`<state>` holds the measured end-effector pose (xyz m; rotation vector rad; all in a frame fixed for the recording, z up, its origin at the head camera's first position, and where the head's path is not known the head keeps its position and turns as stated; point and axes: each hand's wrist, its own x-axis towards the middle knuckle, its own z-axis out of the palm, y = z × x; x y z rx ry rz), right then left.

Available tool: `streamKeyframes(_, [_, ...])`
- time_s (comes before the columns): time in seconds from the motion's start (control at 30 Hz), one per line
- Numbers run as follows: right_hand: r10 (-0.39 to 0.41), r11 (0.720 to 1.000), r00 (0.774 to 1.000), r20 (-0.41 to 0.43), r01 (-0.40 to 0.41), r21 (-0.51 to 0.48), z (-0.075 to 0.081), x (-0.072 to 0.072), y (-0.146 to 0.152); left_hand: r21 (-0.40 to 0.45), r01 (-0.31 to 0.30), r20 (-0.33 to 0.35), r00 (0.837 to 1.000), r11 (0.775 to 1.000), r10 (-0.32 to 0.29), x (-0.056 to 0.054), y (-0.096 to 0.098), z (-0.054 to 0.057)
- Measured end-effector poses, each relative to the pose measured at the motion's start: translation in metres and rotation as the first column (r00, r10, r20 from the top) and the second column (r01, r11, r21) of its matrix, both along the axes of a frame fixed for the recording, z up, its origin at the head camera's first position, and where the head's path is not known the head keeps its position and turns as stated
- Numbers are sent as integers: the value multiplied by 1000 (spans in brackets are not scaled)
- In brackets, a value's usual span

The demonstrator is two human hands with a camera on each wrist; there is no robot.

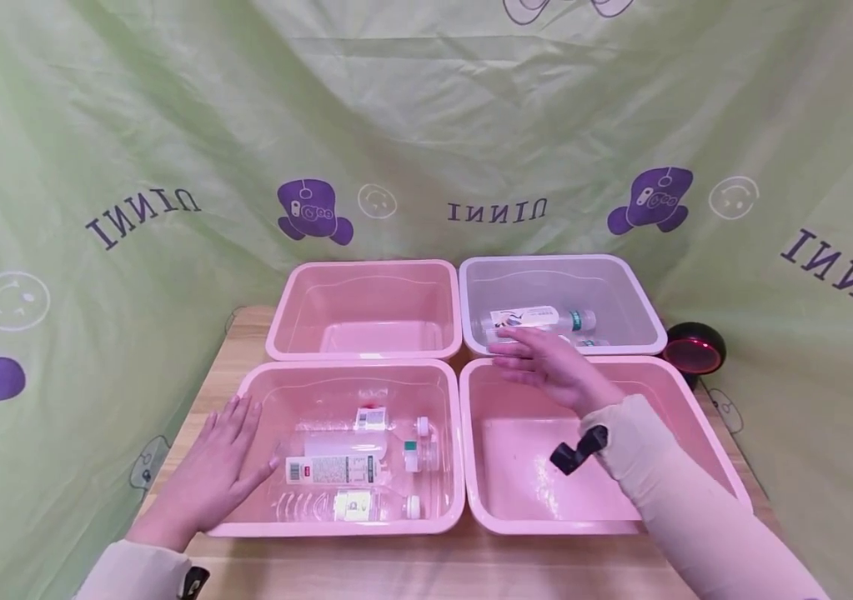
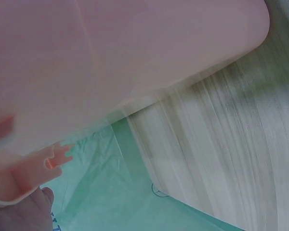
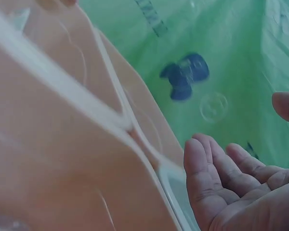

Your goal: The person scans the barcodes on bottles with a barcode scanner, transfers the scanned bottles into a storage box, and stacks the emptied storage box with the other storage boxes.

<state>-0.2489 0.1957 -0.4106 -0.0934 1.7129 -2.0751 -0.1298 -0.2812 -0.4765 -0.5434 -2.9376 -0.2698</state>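
Observation:
My left hand (image 1: 218, 468) rests on the left rim of the front left pink basin (image 1: 343, 530), its fingers extended. Several clear plastic bottles lie on their sides in that basin, among them a large labelled bottle (image 1: 332, 469) and a smaller one with a white cap (image 1: 354, 505). Over the front right pink basin (image 1: 546, 527), near its back rim, hovers my right hand (image 1: 549, 367) with nothing in it. Its fingers are loosely extended in the right wrist view. Beyond it, a labelled bottle (image 1: 527, 317) lies in the pale grey basin (image 1: 546, 262), partly behind the hand.
A back left pink basin (image 1: 373, 265) touches the grey one. All the basins stand on a wooden table (image 1: 306, 571). A black round device with a red ring (image 1: 694, 347) sits at the right. Green printed cloth (image 1: 411, 125) hangs behind and at both sides.

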Motion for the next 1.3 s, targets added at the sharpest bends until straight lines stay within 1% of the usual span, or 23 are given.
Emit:
streamKeyframes(0.07, [42, 999, 999, 11, -42, 5, 1, -1, -19, 4, -5, 3, 1000, 1000, 5, 1, 0, -1])
streamKeyframes(0.17, [80, 996, 997, 13, -80, 46, 2, -1, -47, 3, -3, 2, 1000, 1000, 3, 1, -2, -2])
streamKeyframes(0.27, [132, 986, 991, 12, -133, 104, 2, -1, -74, 3, 1, -2, 1000, 1000, -1, -1, -3, 0])
streamKeyframes(0.33, [184, 975, 983, 11, -184, 128, 0, -2, -92, 6, 0, 2, 1000, 1000, 0, -2, -4, 1])
streamKeyframes(0.43, [257, 952, 966, 33, -259, 166, -8, -2, -118, 17, -8, 5, 1000, 1000, 8, -1, -5, 2])
streamKeyframes(0.5, [295, 932, 955, 39, -297, 209, -16, -3, -133, 21, -10, 13, 1000, 1000, 10, 0, -6, 1])
streamKeyframes(0.63, [373, 872, 927, 31, -362, 328, -28, -4, -159, 24, -17, 18, 1000, 1000, 17, 2, -7, -1])
streamKeyframes(0.67, [397, 851, 918, 16, -375, 367, -31, -4, -164, 26, -20, 19, 1000, 999, 20, 2, -7, -1])
streamKeyframes(0.73, [456, 799, 890, 1, -411, 439, -35, -4, -173, 31, -24, 24, 999, 999, 23, 1, -6, -1])
streamKeyframes(0.8, [525, 736, 851, -12, -447, 508, -40, -4, -179, 37, -24, 33, 999, 999, 22, 0, -5, 0])
streamKeyframes(0.9, [615, 633, 788, -18, -480, 608, -44, -4, -183, 46, -22, 48, 999, 999, 20, -1, -4, 0])
streamKeyframes(0.97, [661, 560, 750, -15, -480, 675, -46, -3, -184, 52, -22, 55, 998, 998, 20, -2, -3, 0])
streamKeyframes(1.03, [702, 486, 712, -21, -457, 745, -48, -3, -185, 55, -26, 58, 998, 998, 23, -2, -2, 0])
streamKeyframes(1.1, [735, 420, 678, -21, -430, 799, -50, -4, -186, 58, -28, 62, 998, 998, 25, -3, -2, -1])
streamKeyframes(1.13, [748, 393, 663, -21, -417, 820, -51, -4, -187, 57, -29, 67, 997, 998, 26, -3, -2, -1])
streamKeyframes(1.2, [771, 350, 636, -26, -390, 852, -52, -5, -189, 57, -30, 67, 997, 998, 26, -4, -3, -1])
streamKeyframes(1.3, [783, 307, 622, -7, -376, 874, -53, -5, -193, 60, -28, 64, 998, 998, 24, -4, -4, -2])
